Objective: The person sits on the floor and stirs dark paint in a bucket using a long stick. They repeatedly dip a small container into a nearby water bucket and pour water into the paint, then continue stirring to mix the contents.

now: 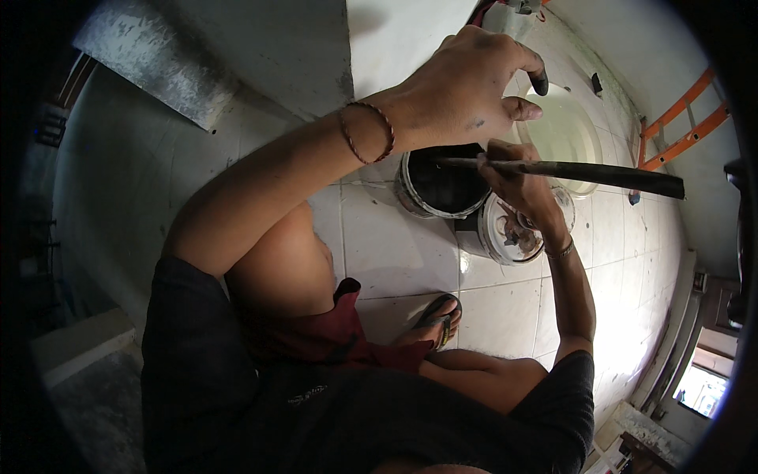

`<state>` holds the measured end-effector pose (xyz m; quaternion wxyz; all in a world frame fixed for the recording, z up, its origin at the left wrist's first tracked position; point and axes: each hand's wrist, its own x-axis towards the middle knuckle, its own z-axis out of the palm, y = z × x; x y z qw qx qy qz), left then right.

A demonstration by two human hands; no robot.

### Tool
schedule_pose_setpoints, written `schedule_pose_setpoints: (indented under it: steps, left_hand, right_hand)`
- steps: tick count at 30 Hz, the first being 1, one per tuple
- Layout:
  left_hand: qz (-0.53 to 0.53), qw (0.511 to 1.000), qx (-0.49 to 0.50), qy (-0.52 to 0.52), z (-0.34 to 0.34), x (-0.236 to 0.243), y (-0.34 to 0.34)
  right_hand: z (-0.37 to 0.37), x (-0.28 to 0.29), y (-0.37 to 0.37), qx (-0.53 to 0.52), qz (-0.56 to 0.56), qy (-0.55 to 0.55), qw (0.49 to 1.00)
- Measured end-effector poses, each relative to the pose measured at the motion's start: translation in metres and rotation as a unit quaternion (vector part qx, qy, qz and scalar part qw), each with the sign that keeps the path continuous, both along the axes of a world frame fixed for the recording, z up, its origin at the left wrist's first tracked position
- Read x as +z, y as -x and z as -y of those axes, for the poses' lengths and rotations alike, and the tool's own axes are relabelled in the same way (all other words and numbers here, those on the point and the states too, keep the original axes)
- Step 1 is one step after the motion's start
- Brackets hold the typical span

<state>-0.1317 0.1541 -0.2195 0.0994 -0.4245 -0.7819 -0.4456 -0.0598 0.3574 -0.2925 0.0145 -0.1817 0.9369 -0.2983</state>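
The person squats on a white tiled floor [395, 253] over an open paint can [442, 186] whose inside is black. The right hand [521, 186] is closed around a long dark stick [568, 169], which lies nearly level across the can's rim, its near end over the black contents and its far end reaching out to the right. The left hand [466, 87] hovers above the can, fingers loosely curled and holding nothing, with one fingertip stained black. In my judgement a clean job here calls for keeping the stick's tip inside the rim and the free hand bracing the can's wall, so nothing slops onto the tiles. Just beside the can, touching or nearly so, stands a second can with a soiled pale lid [513, 231], crowding the right wrist. A shallow translucent basin [564, 134] sits beyond. A sandalled foot [438, 316] rests near both cans, and an orange ladder [683, 118] leans at the far right.
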Motion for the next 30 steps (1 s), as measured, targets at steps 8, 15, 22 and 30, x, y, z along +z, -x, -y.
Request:
schedule_pose_setpoints:
  steps: [8, 15, 22, 30]
  left_hand:
    - [-0.016, 0.999, -0.007, -0.032, 0.000, -0.001, 0.002]
    - [0.012, 1.000, 0.003, 0.014, 0.000, 0.001, -0.004]
    - [-0.039, 0.999, -0.006, -0.032, -0.001, 0.001, 0.000]
    - [-0.065, 0.998, 0.019, -0.016, -0.004, -0.001, -0.002]
  right_hand:
    - [-0.005, -0.003, -0.002, -0.018, 0.136, 0.150, 0.979]
    - [-0.005, -0.007, 0.004, 0.033, -0.072, -0.024, 0.997]
    - [-0.005, -0.001, 0.001, -0.035, 0.116, 0.128, 0.984]
    - [-0.002, 0.000, 0.004, 0.010, -0.006, 0.001, 1.000]
